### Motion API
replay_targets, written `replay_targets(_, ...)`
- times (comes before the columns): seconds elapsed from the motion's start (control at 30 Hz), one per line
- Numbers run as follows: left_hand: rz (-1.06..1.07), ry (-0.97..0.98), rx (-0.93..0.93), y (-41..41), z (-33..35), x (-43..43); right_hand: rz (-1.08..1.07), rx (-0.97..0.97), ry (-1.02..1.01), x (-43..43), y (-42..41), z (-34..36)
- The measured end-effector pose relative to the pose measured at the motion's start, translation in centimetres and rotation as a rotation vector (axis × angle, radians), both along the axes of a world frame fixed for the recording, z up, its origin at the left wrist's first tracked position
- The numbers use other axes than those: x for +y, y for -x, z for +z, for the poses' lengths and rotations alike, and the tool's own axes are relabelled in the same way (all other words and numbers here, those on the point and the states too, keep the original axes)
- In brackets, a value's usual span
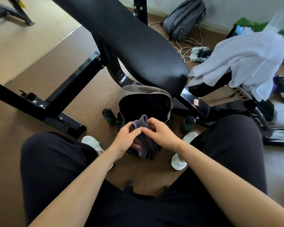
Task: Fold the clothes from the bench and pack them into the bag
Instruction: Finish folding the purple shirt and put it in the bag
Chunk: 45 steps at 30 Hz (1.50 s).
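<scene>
White label (259, 119) on the bench (138, 46) frame, lettering too blurred to read. Purple-grey garment (145, 145) sits between my hands, just above the open bag (138, 90) on the floor. My left hand (127, 138) grips its side and my right hand (161, 134) pinches the top edge. Cloth bunched, partly folded.

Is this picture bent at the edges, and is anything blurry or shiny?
Head view: the wide lens bows the bench bars; the white cloth at right is smeared and overbright; glare marks the glossy bar; left hand, right hand and purple cloth are sharp.
</scene>
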<state>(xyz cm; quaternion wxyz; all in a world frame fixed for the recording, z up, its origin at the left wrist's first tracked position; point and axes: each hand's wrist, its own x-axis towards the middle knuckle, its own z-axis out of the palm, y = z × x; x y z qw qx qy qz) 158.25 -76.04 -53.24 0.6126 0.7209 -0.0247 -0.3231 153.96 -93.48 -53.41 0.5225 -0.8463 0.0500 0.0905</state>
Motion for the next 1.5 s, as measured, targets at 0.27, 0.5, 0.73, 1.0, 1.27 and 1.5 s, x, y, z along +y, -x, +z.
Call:
replay_targets(0.27,-0.105,0.202,0.213,-0.6,0.4,0.5,0.028,0.035,0.046,0.0,0.1,0.4)
replay_targets(0.5,-0.011,0.089,-0.057,-0.7,0.3,0.8,-0.045,-0.010,0.039,-1.0,-0.7,-0.9)
replay_targets(0.73,0.421,-0.079,-0.117,-1.7,-0.5,1.0,-0.214,0.170,-0.663,-2.2,-0.9,2.2)
replay_targets(1.0,0.192,0.290,0.391,-0.9,1.0,0.9,-0.419,0.236,-0.753,-3.3,-1.3,2.1)
replay_targets(1.27,0.120,-0.186,-0.065,-0.9,-0.4,0.7,-0.455,0.303,-0.628,-2.4,-1.2,0.5)
replay_targets(1.5,0.092,-0.585,-0.451,-0.6,-1.3,0.7,-0.449,0.349,-0.573,-1.2,-0.7,0.6)
